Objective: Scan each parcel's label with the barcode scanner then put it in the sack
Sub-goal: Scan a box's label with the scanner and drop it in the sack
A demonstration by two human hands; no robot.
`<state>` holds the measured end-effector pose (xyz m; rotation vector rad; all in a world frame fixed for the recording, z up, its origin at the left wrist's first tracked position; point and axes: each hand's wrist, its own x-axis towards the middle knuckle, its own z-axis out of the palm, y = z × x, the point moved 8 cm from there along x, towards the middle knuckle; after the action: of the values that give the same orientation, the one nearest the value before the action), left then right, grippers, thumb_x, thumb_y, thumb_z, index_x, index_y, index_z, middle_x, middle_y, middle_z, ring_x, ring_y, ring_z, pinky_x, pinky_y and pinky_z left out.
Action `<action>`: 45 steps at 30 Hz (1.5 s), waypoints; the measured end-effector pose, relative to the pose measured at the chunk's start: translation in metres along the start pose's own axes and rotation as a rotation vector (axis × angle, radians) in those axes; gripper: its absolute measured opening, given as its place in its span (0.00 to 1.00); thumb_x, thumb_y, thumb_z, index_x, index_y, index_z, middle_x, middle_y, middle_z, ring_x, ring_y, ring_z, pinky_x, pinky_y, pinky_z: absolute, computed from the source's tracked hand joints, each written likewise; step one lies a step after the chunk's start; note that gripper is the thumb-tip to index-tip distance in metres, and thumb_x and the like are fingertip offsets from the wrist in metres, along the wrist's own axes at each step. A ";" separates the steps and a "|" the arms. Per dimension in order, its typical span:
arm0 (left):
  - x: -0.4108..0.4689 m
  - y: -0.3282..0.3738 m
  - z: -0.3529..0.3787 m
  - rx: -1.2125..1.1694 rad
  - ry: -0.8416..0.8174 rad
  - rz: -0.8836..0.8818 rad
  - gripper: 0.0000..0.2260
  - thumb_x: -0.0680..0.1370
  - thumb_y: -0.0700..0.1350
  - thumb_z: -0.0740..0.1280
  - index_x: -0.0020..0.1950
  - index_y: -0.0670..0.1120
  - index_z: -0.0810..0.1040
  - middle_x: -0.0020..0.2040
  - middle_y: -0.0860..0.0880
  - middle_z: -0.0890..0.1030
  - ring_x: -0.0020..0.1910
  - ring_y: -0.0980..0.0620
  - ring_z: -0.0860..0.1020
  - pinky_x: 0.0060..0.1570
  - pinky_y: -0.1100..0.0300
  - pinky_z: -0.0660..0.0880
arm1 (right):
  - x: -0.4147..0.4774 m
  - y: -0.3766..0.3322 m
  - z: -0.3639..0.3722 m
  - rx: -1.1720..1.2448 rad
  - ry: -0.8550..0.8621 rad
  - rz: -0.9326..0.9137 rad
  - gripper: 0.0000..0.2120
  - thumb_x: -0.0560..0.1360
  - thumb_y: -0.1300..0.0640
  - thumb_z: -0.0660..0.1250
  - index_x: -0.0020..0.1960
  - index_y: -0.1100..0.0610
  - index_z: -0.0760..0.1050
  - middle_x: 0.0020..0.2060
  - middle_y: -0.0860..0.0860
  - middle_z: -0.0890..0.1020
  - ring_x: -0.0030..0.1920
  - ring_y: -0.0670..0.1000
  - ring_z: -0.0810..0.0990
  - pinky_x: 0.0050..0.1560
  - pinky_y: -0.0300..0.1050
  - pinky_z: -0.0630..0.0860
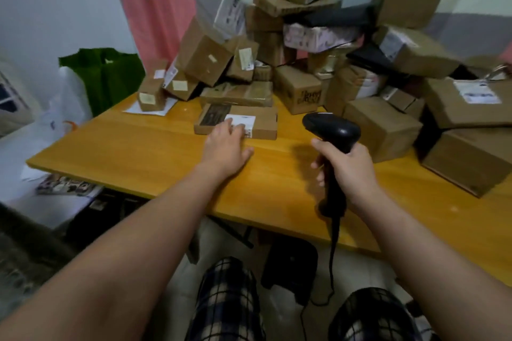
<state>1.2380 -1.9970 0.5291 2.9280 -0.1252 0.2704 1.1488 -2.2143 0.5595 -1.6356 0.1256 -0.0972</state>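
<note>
**Scanning step, with the parcel being readied.** We see the left hand [227, 144] reaching across the wooden surface [138, 152]. Its fingers [235, 129] are straight and close together, laid flat on the white label [246, 120] of a flat brown parcel [266, 122]. The parcel lies at the foot of the pile of boxes [277, 44].

The right hand [349, 166] holds the scanner [332, 130] upright near the parcel. Its fingers are curled round the handle, and the scanner head points leftward, toward the parcel. We cannot tell whether the trigger is pressed.

We judge that the label is not yet read, since the left fingers cover part of it. The next move calls for uncovering the barcode and bringing the scanner head over it.

Two bags stand off the left edge, a green bag [105, 75] and a white bag [66, 102]. Either may be meant to receive the parcel.
</note>
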 end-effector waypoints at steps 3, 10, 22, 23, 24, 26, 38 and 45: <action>0.027 -0.025 0.013 0.097 -0.095 -0.073 0.33 0.78 0.64 0.58 0.78 0.52 0.54 0.79 0.43 0.52 0.77 0.42 0.49 0.74 0.43 0.48 | 0.005 0.007 0.006 -0.005 -0.045 0.051 0.06 0.75 0.55 0.70 0.48 0.57 0.77 0.31 0.54 0.79 0.26 0.50 0.74 0.29 0.43 0.74; 0.014 -0.008 0.013 0.153 -0.127 0.033 0.32 0.75 0.71 0.53 0.75 0.57 0.62 0.74 0.47 0.65 0.73 0.44 0.61 0.70 0.42 0.55 | 0.018 0.022 0.013 0.122 -0.044 0.175 0.05 0.74 0.56 0.71 0.48 0.55 0.77 0.43 0.57 0.82 0.39 0.52 0.80 0.39 0.46 0.78; -0.107 0.051 -0.003 0.309 -0.037 0.342 0.44 0.65 0.79 0.47 0.73 0.54 0.63 0.73 0.46 0.67 0.66 0.43 0.67 0.63 0.50 0.60 | -0.032 0.037 -0.009 0.149 0.064 0.228 0.16 0.73 0.53 0.72 0.59 0.55 0.75 0.46 0.52 0.82 0.47 0.52 0.80 0.41 0.45 0.73; -0.113 0.055 -0.006 0.312 -0.013 0.364 0.46 0.63 0.80 0.45 0.71 0.52 0.66 0.69 0.46 0.72 0.63 0.44 0.70 0.61 0.51 0.62 | -0.039 0.039 -0.011 0.153 0.061 0.215 0.16 0.73 0.53 0.72 0.59 0.56 0.75 0.47 0.52 0.82 0.47 0.51 0.80 0.41 0.45 0.74; -0.118 0.057 -0.008 0.321 0.016 0.388 0.48 0.62 0.80 0.44 0.69 0.51 0.68 0.65 0.46 0.75 0.60 0.44 0.72 0.59 0.51 0.64 | -0.046 0.041 -0.014 0.153 0.064 0.198 0.16 0.73 0.54 0.72 0.59 0.55 0.75 0.47 0.51 0.82 0.47 0.51 0.80 0.41 0.46 0.74; -0.128 0.060 -0.013 0.338 0.041 0.406 0.47 0.62 0.79 0.50 0.69 0.48 0.69 0.59 0.46 0.77 0.57 0.44 0.74 0.56 0.51 0.66 | -0.061 0.047 -0.021 0.134 0.099 0.172 0.15 0.73 0.55 0.72 0.58 0.54 0.76 0.47 0.51 0.82 0.48 0.51 0.80 0.46 0.49 0.77; -0.157 0.070 -0.081 -0.220 0.333 0.310 0.19 0.77 0.49 0.68 0.66 0.46 0.70 0.56 0.50 0.77 0.48 0.47 0.78 0.43 0.50 0.76 | -0.115 0.053 -0.050 0.366 0.277 -0.031 0.16 0.74 0.55 0.71 0.61 0.55 0.76 0.50 0.51 0.81 0.52 0.52 0.80 0.51 0.48 0.79; -0.148 0.084 -0.065 -1.240 0.242 0.048 0.40 0.77 0.41 0.69 0.78 0.51 0.44 0.57 0.51 0.73 0.48 0.54 0.82 0.50 0.55 0.80 | -0.104 0.035 -0.032 0.350 0.187 -0.154 0.18 0.71 0.60 0.74 0.60 0.53 0.78 0.54 0.50 0.84 0.56 0.49 0.81 0.57 0.47 0.78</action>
<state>1.0729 -2.0564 0.5798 1.6543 -0.2228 0.3703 1.0406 -2.2340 0.5285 -1.2822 0.1174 -0.3704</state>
